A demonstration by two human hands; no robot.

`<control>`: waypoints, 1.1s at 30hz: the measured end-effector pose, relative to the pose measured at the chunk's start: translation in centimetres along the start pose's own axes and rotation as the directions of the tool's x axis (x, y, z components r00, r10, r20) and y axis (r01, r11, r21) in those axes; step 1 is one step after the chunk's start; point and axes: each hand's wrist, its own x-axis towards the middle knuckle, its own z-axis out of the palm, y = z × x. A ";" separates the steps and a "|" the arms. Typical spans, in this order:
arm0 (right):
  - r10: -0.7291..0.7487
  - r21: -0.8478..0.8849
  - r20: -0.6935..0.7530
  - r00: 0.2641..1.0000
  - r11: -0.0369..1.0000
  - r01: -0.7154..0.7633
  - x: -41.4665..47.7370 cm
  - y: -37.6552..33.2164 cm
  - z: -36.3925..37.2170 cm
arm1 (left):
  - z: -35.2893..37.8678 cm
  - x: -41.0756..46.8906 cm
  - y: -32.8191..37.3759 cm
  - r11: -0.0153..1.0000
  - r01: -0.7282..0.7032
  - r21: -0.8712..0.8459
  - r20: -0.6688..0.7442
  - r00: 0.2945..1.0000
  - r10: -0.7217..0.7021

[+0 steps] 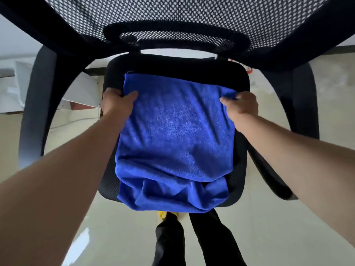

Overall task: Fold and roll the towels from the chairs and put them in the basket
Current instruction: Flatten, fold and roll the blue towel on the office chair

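So, towel [174, 131]: blue, lying on the seat of the office chair, between the two hands; two layers show, the upper one fairly smooth, the lower one rumpled and hanging over the seat's front edge.
Left hand [115, 103]: grips the towel's far left edge, thumb pressed on top of the cloth; the other fingers curl under it, out of sight.
Right hand [241, 106]: pinches the far right corner, where the cloth bunches up under the thumb; whether the hidden fingers are spread or together I cannot tell.
Seat [172, 66]: black, showing as a bare strip beyond the towel and a mesh border along each side.
Backrest [172, 20]: black mesh, rising at the top of the view.
Armrests [36, 104]: dark, curved, one on each side of the seat.
Floor [278, 217]: pale and glossy.
Legs [209, 242]: black trousers below the seat, with a yellow shoe [165, 215] just under the towel's hanging edge.
Far left: white shapes [15, 89], possibly boxes, too blurred to name.
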 end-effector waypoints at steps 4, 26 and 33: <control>-0.087 -0.063 -0.080 0.993 0.995 0.082 2.2 -1.3 -0.1 | 1.6 2.7 2.1 0.998 -0.029 -0.052 0.016 0.999 0.030; -0.442 -0.036 -0.063 0.895 0.897 0.441 -11.7 9.1 -0.2 | -2.9 -10.4 -9.2 0.998 -0.052 -0.046 -0.310 0.950 0.035; 0.087 -0.255 0.108 0.990 0.965 -0.057 -17.9 15.8 1.0 | -3.7 -17.2 -18.3 0.881 0.461 -0.110 0.138 0.885 -0.446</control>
